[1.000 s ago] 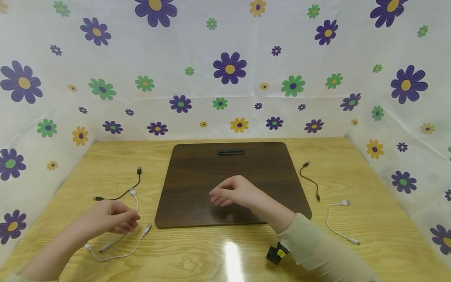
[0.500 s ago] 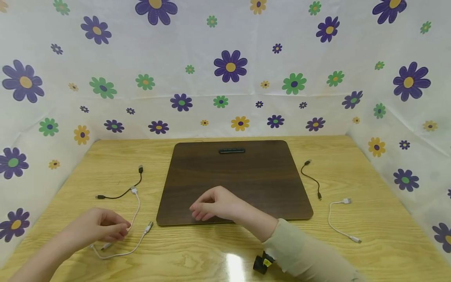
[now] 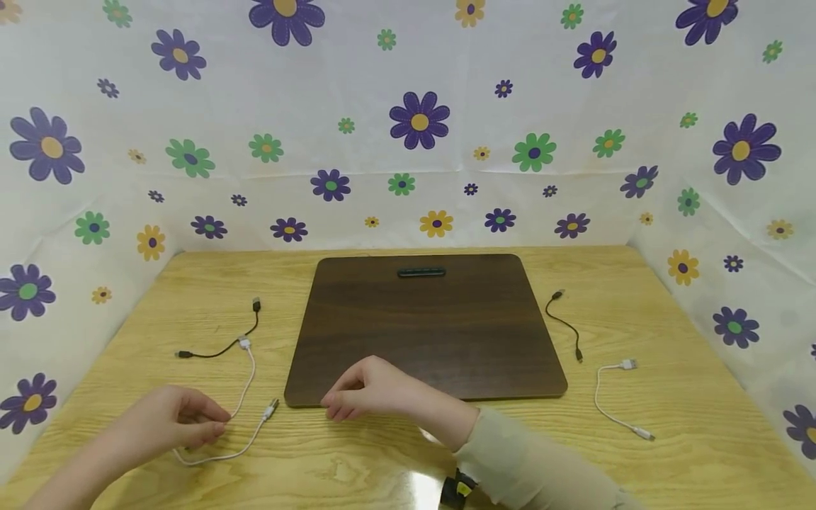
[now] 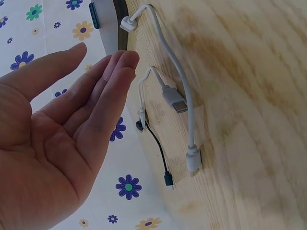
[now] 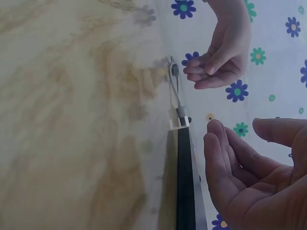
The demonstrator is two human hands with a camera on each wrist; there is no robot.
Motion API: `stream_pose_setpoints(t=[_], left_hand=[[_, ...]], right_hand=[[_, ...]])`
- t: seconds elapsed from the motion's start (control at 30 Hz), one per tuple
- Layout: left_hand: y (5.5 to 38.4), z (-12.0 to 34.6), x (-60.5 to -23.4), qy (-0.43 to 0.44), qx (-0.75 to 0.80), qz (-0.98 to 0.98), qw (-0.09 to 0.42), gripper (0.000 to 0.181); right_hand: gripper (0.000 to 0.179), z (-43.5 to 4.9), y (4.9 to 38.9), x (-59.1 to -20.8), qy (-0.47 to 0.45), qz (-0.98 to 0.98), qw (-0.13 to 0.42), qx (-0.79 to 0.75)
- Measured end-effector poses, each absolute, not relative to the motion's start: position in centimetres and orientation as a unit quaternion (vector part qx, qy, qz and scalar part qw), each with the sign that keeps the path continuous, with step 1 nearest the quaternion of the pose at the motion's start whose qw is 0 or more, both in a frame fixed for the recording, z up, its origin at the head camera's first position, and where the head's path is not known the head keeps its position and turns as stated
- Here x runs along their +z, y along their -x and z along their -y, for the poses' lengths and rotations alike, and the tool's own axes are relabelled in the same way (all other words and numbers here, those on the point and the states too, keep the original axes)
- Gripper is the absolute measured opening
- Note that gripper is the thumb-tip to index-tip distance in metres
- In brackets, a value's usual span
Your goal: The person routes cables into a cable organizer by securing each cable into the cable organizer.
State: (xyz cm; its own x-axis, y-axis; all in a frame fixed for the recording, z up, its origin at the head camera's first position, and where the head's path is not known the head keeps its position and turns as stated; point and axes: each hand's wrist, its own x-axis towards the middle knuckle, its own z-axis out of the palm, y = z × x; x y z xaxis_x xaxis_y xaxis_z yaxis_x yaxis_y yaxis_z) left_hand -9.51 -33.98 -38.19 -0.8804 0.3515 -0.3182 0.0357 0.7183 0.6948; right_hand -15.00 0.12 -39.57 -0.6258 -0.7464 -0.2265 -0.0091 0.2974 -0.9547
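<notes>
My left hand hovers above two short white USB cables on the left of the table, fingers loosely bent and nothing between thumb and fingers. In the left wrist view the nearer white cable curves beside the fingertips, and a second white cable lies behind it. A black USB cable touches the far end of one white cable. Over the front left edge of the dark brown board is my right hand, its fingers relaxed and holding nothing.
Right of the board lie a short black cable and a white cable. The board has a dark slot near its back edge. A flowered cloth encloses the table's back and sides.
My right hand has moved left and towards the front from over the middle of the board. The left hand has shifted slightly left and lower over the white cables.
</notes>
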Motion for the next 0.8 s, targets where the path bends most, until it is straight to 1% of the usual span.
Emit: stream_pose_setpoints(t=[0.13, 0.4, 0.6, 0.8], left_hand=[[9.4, 33.9, -38.7, -0.122, 0.335, -0.913, 0.201, 0.02], [8.9, 33.8, -39.6, -0.109, 0.267, -0.939, 0.185, 0.02], [8.4, 33.6, -40.0, -0.121, 0.246, -0.946, 0.171, 0.014], [8.2, 33.5, -40.1, -0.14, 0.235, -0.949, 0.158, 0.009]], right_hand=[[0.026, 0.8, 14.5, -40.0, 0.26, -0.727, 0.345, -0.535], [0.022, 2.7, 13.6, -40.8, 0.253, -0.73, 0.345, -0.533], [0.018, 3.7, 13.4, -41.3, 0.249, -0.746, 0.34, -0.516], [0.018, 4.9, 13.3, -41.1, 0.268, -0.771, 0.331, -0.474]])
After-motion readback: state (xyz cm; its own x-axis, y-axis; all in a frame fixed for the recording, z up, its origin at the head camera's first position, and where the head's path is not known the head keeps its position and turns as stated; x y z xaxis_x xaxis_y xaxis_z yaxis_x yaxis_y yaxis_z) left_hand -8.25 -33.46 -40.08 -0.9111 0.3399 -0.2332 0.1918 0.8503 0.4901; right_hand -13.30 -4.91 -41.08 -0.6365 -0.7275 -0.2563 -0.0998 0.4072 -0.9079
